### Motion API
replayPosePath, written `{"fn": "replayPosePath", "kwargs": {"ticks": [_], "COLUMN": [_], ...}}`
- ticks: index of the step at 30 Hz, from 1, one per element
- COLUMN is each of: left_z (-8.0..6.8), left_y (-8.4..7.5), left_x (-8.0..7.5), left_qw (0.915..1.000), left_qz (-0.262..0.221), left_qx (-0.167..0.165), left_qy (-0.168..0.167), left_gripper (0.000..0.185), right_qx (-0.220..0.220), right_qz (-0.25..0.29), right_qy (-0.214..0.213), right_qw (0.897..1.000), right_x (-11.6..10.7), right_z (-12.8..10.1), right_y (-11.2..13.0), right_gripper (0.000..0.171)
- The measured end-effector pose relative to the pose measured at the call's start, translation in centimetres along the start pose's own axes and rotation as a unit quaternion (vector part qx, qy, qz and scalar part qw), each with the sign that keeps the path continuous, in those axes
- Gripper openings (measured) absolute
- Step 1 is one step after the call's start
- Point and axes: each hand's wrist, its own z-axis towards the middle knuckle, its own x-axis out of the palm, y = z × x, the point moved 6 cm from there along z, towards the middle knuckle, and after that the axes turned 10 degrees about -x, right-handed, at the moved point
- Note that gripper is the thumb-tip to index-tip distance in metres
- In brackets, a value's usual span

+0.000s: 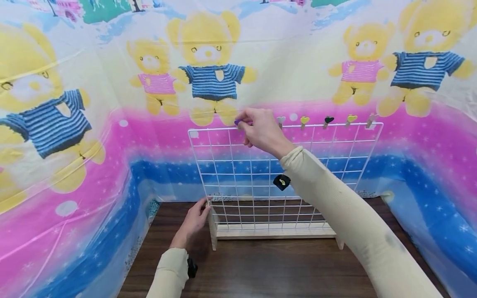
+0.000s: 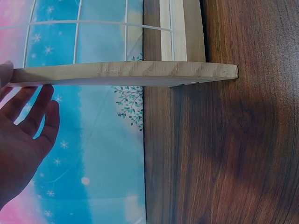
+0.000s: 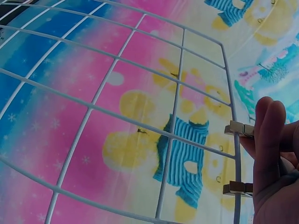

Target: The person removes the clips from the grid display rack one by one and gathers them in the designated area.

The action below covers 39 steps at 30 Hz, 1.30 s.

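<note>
A white wire grid panel [image 1: 261, 185] stands upright in a wooden stand [image 1: 275, 236]. At its top wire, left of the middle, my right hand [image 1: 263, 129] pinches a small clothespin with a purple heart [image 1: 237, 122]. The right wrist view shows the wooden clothespin [image 3: 237, 129] with its jaws over the wire; the fingers hide its other end. Low on the left side, my left hand [image 1: 192, 219] holds the stand's wooden side piece [image 2: 126, 71], thumb on one face and fingers against the other.
Along the top wire to the right sit several more heart clothespins: a white one [image 1: 280, 121], a yellow one [image 1: 304, 121], a dark one [image 1: 328, 121] and others. A dark wood table [image 1: 268, 269] lies beneath. A bear-print cloth [image 1: 283, 74] hangs behind and at both sides.
</note>
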Motion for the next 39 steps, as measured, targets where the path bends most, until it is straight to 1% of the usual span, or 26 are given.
{"fn": "replayPosePath", "kwargs": {"ticks": [4, 7, 13, 19, 23, 28, 34, 39], "left_z": [-0.1, -0.2, -0.3, -0.3, -0.3, -0.1, 0.0, 0.0], "left_y": [0.0, 0.0, -0.2, -0.4, -0.4, -0.2, 0.0, -0.1], "left_x": [0.1, 0.0, 0.0, -0.1, -0.1, -0.1, 0.0, 0.0], "left_qw": [1.0000, 1.0000, 1.0000, 1.0000, 0.9999, 0.9999, 0.9999, 0.9999], "left_qz": [-0.004, -0.005, -0.005, -0.005, -0.008, -0.007, -0.004, -0.004], "left_qx": [0.000, 0.001, 0.002, 0.006, 0.014, 0.010, 0.007, 0.003], "left_qy": [-0.003, -0.003, 0.002, 0.004, 0.002, 0.005, 0.009, 0.015], "left_gripper": [0.036, 0.036, 0.037, 0.037, 0.037, 0.037, 0.038, 0.038], "right_qx": [-0.009, -0.012, -0.006, -0.004, -0.005, 0.005, 0.002, -0.009], "right_qz": [0.008, 0.024, 0.043, 0.031, 0.025, 0.046, 0.064, 0.055], "right_qy": [-0.020, -0.026, -0.011, 0.014, 0.023, 0.031, 0.050, 0.061], "right_qw": [1.000, 0.999, 0.999, 0.999, 0.999, 0.998, 0.997, 0.997], "right_x": [-0.4, -0.7, -1.0, -0.8, -0.5, 0.0, 1.2, 2.5], "right_z": [-0.2, -0.4, -1.6, -3.3, -4.2, -5.7, -8.0, -10.1], "right_y": [0.3, 0.7, 1.6, 1.5, 0.9, -0.4, -2.2, -3.3], "right_gripper": [0.015, 0.014, 0.014, 0.018, 0.019, 0.017, 0.014, 0.016]}}
